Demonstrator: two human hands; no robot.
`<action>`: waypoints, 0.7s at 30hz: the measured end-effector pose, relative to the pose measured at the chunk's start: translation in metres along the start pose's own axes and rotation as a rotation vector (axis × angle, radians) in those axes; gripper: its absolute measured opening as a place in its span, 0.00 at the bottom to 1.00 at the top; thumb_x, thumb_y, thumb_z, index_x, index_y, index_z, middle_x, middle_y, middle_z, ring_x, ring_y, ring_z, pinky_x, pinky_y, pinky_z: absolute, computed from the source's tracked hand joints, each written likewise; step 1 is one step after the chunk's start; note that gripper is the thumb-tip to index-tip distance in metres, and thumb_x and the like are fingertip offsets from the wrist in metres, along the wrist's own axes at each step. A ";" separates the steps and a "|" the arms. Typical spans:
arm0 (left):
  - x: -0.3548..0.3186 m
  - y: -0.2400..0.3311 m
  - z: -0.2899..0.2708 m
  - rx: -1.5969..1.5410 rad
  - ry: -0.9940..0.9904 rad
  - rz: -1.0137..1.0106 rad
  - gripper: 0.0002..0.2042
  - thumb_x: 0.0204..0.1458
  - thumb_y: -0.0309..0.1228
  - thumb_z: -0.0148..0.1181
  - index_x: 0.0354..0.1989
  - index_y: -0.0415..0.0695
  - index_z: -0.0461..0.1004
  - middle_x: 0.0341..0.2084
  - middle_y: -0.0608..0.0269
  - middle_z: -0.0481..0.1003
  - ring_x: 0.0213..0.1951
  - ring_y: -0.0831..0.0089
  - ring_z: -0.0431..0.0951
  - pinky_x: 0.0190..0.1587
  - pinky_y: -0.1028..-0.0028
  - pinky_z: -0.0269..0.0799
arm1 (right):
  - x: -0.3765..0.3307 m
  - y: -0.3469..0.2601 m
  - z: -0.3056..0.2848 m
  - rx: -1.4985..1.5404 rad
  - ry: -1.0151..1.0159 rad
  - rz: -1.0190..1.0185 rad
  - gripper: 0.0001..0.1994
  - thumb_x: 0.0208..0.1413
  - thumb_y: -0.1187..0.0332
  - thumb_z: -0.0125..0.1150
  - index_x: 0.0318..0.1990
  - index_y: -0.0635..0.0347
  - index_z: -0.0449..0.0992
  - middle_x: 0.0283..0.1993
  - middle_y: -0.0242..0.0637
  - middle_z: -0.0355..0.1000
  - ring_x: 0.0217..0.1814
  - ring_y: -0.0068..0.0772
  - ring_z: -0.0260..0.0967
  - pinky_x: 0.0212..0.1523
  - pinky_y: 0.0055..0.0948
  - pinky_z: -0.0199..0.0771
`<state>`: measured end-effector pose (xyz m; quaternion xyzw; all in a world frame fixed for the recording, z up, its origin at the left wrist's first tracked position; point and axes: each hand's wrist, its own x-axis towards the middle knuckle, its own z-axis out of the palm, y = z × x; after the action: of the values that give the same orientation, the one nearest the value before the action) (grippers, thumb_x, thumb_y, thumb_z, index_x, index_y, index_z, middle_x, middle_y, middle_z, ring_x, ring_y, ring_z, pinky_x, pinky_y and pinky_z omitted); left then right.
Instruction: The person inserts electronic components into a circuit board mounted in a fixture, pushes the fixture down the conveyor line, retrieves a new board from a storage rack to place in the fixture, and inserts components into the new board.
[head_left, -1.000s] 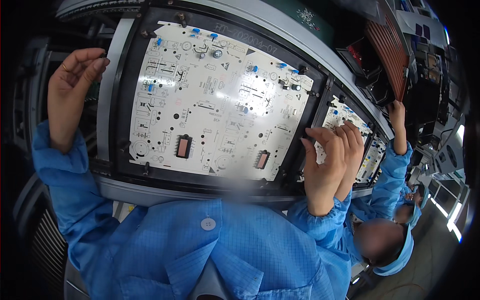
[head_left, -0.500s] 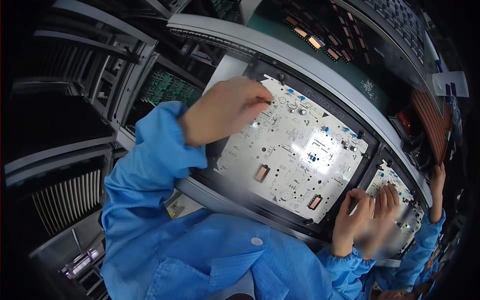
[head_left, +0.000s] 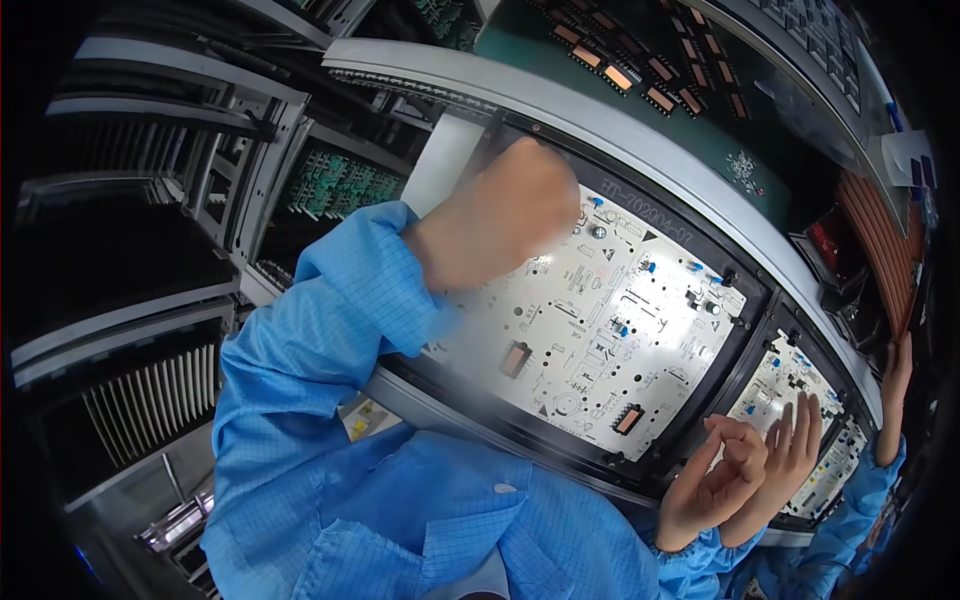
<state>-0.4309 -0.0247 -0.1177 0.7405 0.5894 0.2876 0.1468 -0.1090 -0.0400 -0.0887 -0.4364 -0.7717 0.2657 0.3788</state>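
Note:
My left hand (head_left: 515, 215) is over the upper left corner of a white circuit board (head_left: 490, 325). Motion blurs it, and its closed fingers are turned away, hiding whatever they may hold. The board lies in a black carrier frame (head_left: 690, 215) and bears blue disc-like parts (head_left: 648, 267), small round capacitors (head_left: 599, 232) and black chips with copper-coloured tops (head_left: 628, 419). My right hand (head_left: 715, 485) is beyond the board's lower right corner with its fingers curled; I cannot make out anything in them. Close against it is another person's hand (head_left: 795, 455), fingers stretched out.
A second white board (head_left: 760, 395) sits in the adjoining frame at right. Beyond the grey rail (head_left: 420, 62), several loose chips (head_left: 618, 77) lie on a green surface (head_left: 560, 85). A red-brown stack of strips (head_left: 880, 240) and another person's forearm (head_left: 890, 420) are at far right. Metal racks (head_left: 240, 110) stand left.
My left hand has moved up and right across the board's corner, its fingertips now hidden. My right hand has turned, and the other person's hand beside it has shifted right and spread its fingers.

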 end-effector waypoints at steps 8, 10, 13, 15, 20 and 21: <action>0.009 0.003 0.006 -0.018 -0.001 0.032 0.07 0.48 0.22 0.62 0.37 0.39 0.76 0.38 0.59 0.70 0.44 0.61 0.68 0.47 0.70 0.69 | -0.003 0.003 -0.001 0.048 0.002 0.033 0.12 0.57 0.88 0.45 0.45 0.66 0.59 0.43 0.47 0.64 0.41 0.36 0.68 0.44 0.31 0.72; 0.009 0.004 0.006 -0.017 -0.007 0.029 0.08 0.48 0.22 0.62 0.37 0.39 0.76 0.38 0.59 0.70 0.44 0.61 0.68 0.47 0.70 0.69 | -0.003 0.004 0.000 0.063 -0.002 0.040 0.12 0.57 0.88 0.45 0.45 0.66 0.59 0.43 0.48 0.64 0.41 0.36 0.68 0.45 0.31 0.72; 0.009 0.004 0.005 -0.012 -0.017 0.024 0.08 0.48 0.22 0.62 0.37 0.39 0.76 0.38 0.59 0.70 0.44 0.61 0.68 0.47 0.70 0.69 | -0.005 0.006 0.002 0.086 0.015 0.049 0.11 0.57 0.88 0.45 0.45 0.65 0.59 0.44 0.48 0.64 0.41 0.36 0.68 0.45 0.31 0.72; 0.009 0.003 0.006 -0.007 -0.021 0.019 0.07 0.48 0.22 0.62 0.37 0.39 0.76 0.38 0.59 0.70 0.44 0.61 0.69 0.47 0.70 0.69 | -0.006 0.007 0.002 0.080 0.007 0.050 0.11 0.58 0.87 0.45 0.46 0.65 0.59 0.44 0.48 0.64 0.41 0.36 0.68 0.45 0.31 0.72; 0.008 -0.004 0.008 0.043 -0.020 0.141 0.09 0.47 0.23 0.62 0.37 0.38 0.75 0.37 0.59 0.71 0.46 0.62 0.69 0.48 0.70 0.70 | -0.006 0.004 0.004 0.081 -0.019 0.059 0.11 0.58 0.87 0.44 0.46 0.65 0.60 0.44 0.48 0.64 0.42 0.35 0.68 0.44 0.30 0.72; 0.008 -0.006 0.009 0.042 -0.017 0.138 0.09 0.47 0.23 0.62 0.37 0.38 0.75 0.37 0.59 0.71 0.46 0.62 0.69 0.48 0.70 0.70 | -0.007 0.003 0.005 0.076 -0.024 0.064 0.11 0.59 0.87 0.44 0.47 0.65 0.60 0.44 0.48 0.64 0.42 0.35 0.68 0.44 0.29 0.72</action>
<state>-0.4292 -0.0140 -0.1265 0.7848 0.5415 0.2784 0.1159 -0.1088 -0.0447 -0.0962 -0.4429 -0.7513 0.3117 0.3772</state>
